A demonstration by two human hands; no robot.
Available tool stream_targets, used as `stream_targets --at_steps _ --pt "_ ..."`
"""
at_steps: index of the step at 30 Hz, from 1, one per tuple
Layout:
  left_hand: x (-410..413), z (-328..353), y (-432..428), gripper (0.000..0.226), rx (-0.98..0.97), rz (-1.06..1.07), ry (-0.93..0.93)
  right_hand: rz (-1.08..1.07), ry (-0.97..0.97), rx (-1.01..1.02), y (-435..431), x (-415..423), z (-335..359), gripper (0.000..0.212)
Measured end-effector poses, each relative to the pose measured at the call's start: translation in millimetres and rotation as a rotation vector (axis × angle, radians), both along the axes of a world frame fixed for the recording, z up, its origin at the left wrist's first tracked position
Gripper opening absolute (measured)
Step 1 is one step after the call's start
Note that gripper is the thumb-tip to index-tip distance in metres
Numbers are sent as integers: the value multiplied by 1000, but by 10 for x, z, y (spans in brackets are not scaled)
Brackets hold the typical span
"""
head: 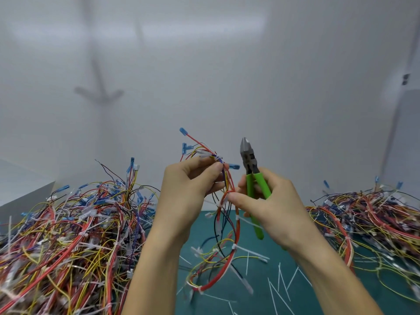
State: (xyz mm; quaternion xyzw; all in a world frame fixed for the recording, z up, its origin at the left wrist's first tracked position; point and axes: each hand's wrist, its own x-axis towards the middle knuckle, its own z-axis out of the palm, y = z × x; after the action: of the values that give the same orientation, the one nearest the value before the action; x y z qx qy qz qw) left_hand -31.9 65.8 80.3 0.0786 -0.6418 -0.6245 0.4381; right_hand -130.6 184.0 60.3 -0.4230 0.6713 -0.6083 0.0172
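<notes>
- Wire harness (228, 180), a slim bundle of red, yellow, black and purple plastic-coated leads, is held up between the two hands above the mat. Its long axis runs roughly upright.
- Its top fans out and up to the left into translucent blue sleeved terminals (182, 131). The lower end droops in a loose red loop onto the mat.
- A thin white nylon cable tie (218, 158) cinches the leads just above the left fingers.
- The left hand (188, 189) pinches the bundle near that tie, thumb against curled fingertips.
- The right hand (270, 205) nips the harness lower down between thumb and forefinger. Its other fingers wrap the green handles of steel side cutters (250, 164).
- The cutters stand nearly upright just right of the bundle, with the dark pointed nose up and the jaws together.
- The dark green matte cutting mat (200, 233) is strewn with stiff white tie offcuts (277, 289).
- A tangled left heap of harnesses (68, 235) and a flatter right heap (375, 214) flank the mat.
</notes>
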Motion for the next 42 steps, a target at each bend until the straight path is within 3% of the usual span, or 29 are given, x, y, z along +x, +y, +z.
stream_targets --at_steps 4,8,12,14,18,20,24,28,31,35,42 --pt "35 6 -17 9 -40 79 -36 -7 -15 -37 11 1 3 27" --pt "90 36 -13 7 -339 448 -93 5 -69 -105 6 2 -1 28" --pt "176 109 45 16 -405 583 -7 -28 -103 -219 22 -19 6 27" --pt "227 130 4 22 -391 506 -77 -30 -111 -262 56 -49 27 27" --pt "265 87 -87 40 -371 176 -452 -26 -84 -323 112 -77 66 26" --pt "257 45 -120 44 -426 88 -551 -34 -84 -363 115 -70 73 26" --pt "222 12 -140 43 -361 -122 -405 -56 -162 -474 94 -65 69 27" --pt "121 -13 -75 32 -303 -160 -275 -25 -213 -534 71 -58 51 26" --pt "21 -21 -1 9 -301 -105 -184 -26 -208 -512 44 -51 23 24" --pt "-27 -30 -6 7 -316 -22 -133 -70 -146 -411 45 -82 12 24" --pt "-92 -104 -86 10 -368 250 -203 -128 183 65 36 -108 -39 19"
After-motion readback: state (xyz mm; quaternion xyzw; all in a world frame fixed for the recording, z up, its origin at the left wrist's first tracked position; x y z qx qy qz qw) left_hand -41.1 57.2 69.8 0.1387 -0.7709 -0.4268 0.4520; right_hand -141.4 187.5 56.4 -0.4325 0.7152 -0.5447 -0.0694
